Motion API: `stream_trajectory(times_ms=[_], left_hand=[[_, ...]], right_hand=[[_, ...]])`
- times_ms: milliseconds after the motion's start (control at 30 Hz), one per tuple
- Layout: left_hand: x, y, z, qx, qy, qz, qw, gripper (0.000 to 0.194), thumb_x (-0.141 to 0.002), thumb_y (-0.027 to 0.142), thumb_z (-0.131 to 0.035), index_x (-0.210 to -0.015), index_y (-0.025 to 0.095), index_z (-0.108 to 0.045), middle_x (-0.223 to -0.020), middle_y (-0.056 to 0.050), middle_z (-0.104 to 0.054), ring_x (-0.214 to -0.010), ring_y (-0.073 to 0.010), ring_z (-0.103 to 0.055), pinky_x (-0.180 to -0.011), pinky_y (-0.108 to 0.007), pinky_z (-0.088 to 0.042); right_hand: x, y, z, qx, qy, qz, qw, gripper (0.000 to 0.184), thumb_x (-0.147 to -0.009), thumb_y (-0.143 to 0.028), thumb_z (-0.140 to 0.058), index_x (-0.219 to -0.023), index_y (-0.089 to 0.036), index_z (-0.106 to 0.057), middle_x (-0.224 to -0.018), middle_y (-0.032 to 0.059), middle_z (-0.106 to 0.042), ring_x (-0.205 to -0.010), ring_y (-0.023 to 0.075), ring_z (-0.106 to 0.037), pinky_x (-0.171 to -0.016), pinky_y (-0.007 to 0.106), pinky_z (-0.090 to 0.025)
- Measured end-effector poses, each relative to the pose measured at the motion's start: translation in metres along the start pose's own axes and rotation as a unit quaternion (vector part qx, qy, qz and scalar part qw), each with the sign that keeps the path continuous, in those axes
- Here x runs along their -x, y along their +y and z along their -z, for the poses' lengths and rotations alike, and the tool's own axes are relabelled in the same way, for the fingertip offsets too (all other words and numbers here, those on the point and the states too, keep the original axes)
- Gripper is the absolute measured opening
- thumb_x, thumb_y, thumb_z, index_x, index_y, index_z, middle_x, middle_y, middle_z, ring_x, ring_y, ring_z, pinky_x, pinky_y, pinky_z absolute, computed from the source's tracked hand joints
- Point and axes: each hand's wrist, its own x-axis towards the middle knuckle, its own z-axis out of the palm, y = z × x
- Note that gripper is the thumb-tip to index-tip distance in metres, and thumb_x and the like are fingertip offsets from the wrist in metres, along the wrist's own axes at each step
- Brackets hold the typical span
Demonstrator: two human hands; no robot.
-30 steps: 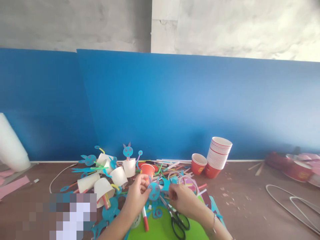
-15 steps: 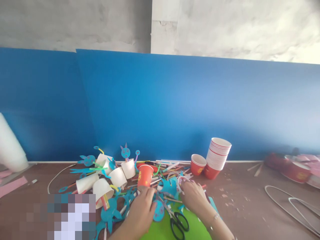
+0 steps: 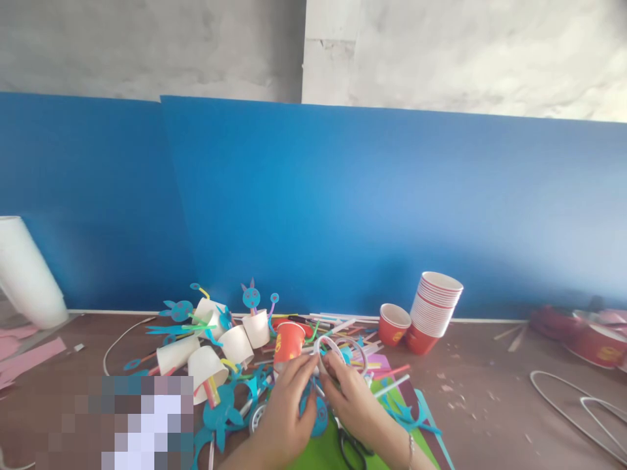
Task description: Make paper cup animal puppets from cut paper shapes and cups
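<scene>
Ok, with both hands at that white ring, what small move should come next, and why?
Probably have the left hand pick at the white ring for a loose end: it looks like a tape roll, the right hand holds it, the left fingertips are at its edge, and the blue disc lies just below.

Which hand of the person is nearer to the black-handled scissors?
The right hand. It partly covers the scissors in this view; the left hand is farther away, to the left of them.
</scene>
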Motion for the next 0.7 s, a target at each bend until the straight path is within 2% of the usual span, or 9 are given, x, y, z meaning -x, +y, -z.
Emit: stream_trajectory(times_ms=[167, 300, 467, 700], left_hand=[[-0.007, 0.007, 0.005, 0.080, 0.039, 0.058, 0.994, 0.024, -0.087, 0.016, -0.048, -0.105, 0.022, -0.062, -0.110, -0.009, -0.064, -0.105, -0.0238, -0.060, -0.090, -0.037, -0.050], [-0.013, 0.007, 0.005, 0.134, 0.066, 0.116, 0.982, 0.007, -0.084, 0.020, -0.055, -0.084, 0.020, -0.062, -0.090, -0.006, -0.064, -0.087, -0.0220, -0.062, -0.078, -0.032, -0.051], [-0.014, 0.006, 0.006, 0.132, 0.076, 0.122, 0.981, 0.009, -0.085, 0.021, -0.054, -0.077, 0.020, -0.059, -0.082, -0.003, -0.060, -0.081, -0.0204, -0.058, -0.075, -0.030, -0.047], [-0.012, 0.007, 0.006, 0.129, 0.073, 0.108, 0.983, 0.014, -0.091, 0.024, -0.048, -0.078, 0.021, -0.052, -0.083, -0.002, -0.055, -0.081, -0.0190, -0.054, -0.076, -0.029, -0.043]], right_hand=[[0.000, -0.006, 0.002, 0.038, -0.001, 0.019, 0.999, 0.012, -0.090, -0.016, -0.041, -0.081, -0.023, -0.045, -0.068, -0.0028, -0.055, -0.061, 0.0152, -0.051, -0.056, 0.025, -0.033], [0.002, -0.017, 0.004, 0.073, 0.002, 0.035, 0.997, 0.018, -0.091, -0.013, -0.037, -0.084, -0.022, -0.051, -0.071, -0.0010, -0.061, -0.067, 0.0172, -0.057, -0.064, 0.028, -0.038], [0.001, -0.020, -0.001, 0.097, 0.009, 0.050, 0.994, 0.019, -0.091, -0.012, -0.037, -0.082, -0.021, -0.051, -0.072, 0.0006, -0.063, -0.069, 0.0187, -0.058, -0.070, 0.032, -0.039], [0.003, -0.019, -0.005, 0.070, 0.021, 0.058, 0.996, 0.022, -0.091, -0.011, -0.036, -0.088, -0.022, -0.055, -0.081, 0.0017, -0.067, -0.075, 0.0188, -0.060, -0.075, 0.033, -0.038]])
